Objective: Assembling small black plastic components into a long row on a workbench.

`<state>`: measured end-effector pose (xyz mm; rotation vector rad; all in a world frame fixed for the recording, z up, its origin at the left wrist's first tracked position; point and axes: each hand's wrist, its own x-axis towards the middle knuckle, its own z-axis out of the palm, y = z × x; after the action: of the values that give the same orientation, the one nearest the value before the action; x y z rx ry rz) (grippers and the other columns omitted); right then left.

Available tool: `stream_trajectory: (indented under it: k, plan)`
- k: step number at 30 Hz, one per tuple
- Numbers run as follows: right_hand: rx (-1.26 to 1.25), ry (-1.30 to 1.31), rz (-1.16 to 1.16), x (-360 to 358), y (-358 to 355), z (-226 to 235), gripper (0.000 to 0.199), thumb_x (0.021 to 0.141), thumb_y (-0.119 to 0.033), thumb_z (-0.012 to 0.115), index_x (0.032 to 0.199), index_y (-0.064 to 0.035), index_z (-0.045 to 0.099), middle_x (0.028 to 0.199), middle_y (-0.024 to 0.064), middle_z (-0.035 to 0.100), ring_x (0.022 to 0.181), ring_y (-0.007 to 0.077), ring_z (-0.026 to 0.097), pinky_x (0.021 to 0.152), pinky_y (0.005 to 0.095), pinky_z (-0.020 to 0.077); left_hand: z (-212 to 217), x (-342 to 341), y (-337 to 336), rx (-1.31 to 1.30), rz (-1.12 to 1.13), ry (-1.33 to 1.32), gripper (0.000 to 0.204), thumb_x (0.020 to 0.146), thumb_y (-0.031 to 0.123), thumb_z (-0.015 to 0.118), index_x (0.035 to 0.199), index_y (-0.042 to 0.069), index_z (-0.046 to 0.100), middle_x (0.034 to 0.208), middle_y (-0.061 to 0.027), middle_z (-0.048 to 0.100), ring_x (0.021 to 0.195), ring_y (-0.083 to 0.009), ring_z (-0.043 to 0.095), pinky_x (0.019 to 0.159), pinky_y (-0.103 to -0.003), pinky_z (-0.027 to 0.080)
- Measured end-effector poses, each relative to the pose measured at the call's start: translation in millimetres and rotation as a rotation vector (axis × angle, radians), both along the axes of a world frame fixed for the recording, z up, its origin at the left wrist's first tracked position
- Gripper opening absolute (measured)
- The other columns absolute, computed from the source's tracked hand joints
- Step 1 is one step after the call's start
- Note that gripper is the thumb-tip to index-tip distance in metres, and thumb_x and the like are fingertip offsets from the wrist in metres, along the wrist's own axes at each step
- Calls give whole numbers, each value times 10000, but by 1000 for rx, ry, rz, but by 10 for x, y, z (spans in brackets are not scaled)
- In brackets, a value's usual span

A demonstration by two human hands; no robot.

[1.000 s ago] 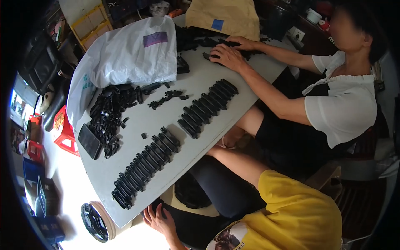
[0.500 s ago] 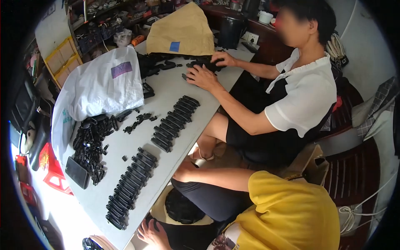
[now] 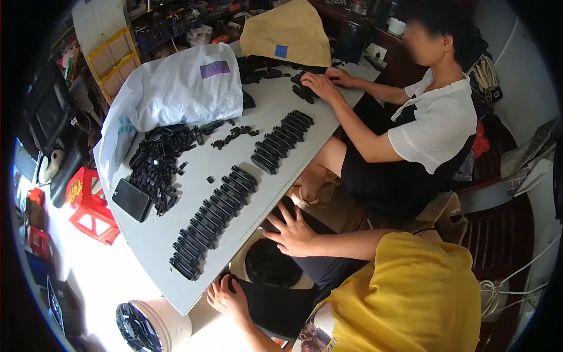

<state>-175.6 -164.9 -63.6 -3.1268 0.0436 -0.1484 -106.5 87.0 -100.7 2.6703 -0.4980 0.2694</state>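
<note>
My right hand (image 3: 288,233) lies on my dark-trousered knee beside the table edge, its fingers spread and nothing in them. My left hand (image 3: 227,298) rests over my other knee near the table corner, fingers apart and slightly bent. Between my legs sits a round black item (image 3: 272,262), too dark to name. On the grey-white table (image 3: 138,249), a row of black elongated plastic pieces (image 3: 214,220) lies nearest my hands, with a second row (image 3: 282,141) farther off. A heap of small black plastic parts (image 3: 158,161) lies to the left.
A black phone (image 3: 132,199) lies by the heap. White (image 3: 176,88) and tan (image 3: 287,35) sacks stand on the table. A co-worker (image 3: 434,123) handles black parts at the far end. A red stool (image 3: 91,205) and a white bucket (image 3: 170,320) of black pieces stand left.
The view has shifted, so the table appears higher and farther right. My right hand, partly hidden before, now shows with fingers spread. The co-worker's hands have come closer together.
</note>
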Motion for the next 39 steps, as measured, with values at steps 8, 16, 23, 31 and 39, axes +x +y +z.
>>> stream_trajectory:
  k: [8,16,23,31,39]
  plan:
    - [-6,59,119,-265,63,-105,408,763,-320,642,1152,-198,640,1544,126,132,1384,484,72,909,733,336,26,-101,-162,46,25,-59,209,754,210,627,941,137,684,1128,-51,609,1161,-269,488,996,-470,311]
    - [175,37,167,-370,-109,-224,358,759,-296,646,1084,-146,640,1541,124,136,1393,476,46,906,745,327,7,-119,-329,209,48,-81,212,747,195,633,946,135,674,1140,-48,600,1156,-270,488,1002,-485,306]
    - [319,-4,188,-362,-184,-251,264,772,-245,629,981,-84,621,1528,133,176,1393,474,59,919,754,303,33,-75,-441,339,44,-98,213,749,193,639,956,150,666,1066,-46,604,1088,-273,511,1014,-517,293]
    - [506,-29,199,-416,-422,-241,296,743,-242,664,1026,-153,661,1518,65,237,1386,426,151,972,713,261,106,-78,-630,511,86,-135,170,722,165,661,887,125,674,1052,-70,602,1093,-288,486,1038,-540,278]
    - [551,-93,200,-417,-444,-249,289,730,-233,672,1013,-171,683,1502,50,291,1380,410,194,990,695,256,20,-101,-793,418,-16,-39,181,717,146,649,892,103,652,1040,-80,594,1137,-287,483,1060,-574,234]
